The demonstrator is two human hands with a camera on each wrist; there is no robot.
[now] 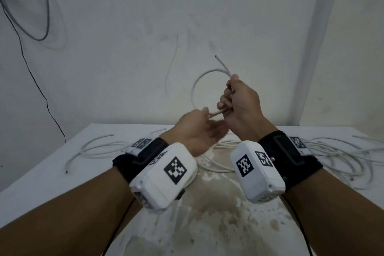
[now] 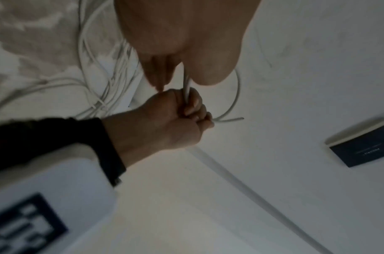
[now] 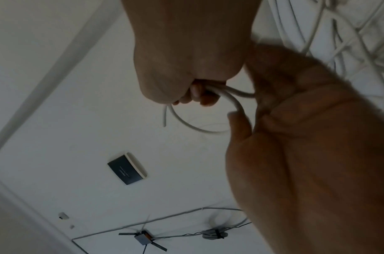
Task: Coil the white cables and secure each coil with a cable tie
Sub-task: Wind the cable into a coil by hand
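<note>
cable loop at frame center is kept closed by right hand fist so it won't spring open, w/ left hand pinching the tail to feed next turn.

Head view looks down; wrist views upward, sharing both hands.

White desk, top worn and stained brown along the middle. Behind it, pale wall with scuff marks. Dark thin wire hanging down wall at left, looped near the top. Grey vertical strip on wall at right. Dark rectangular box with pale edge mounted on white surface. Small grey device with dark arms, wired to grey bundle just beside it.
</note>
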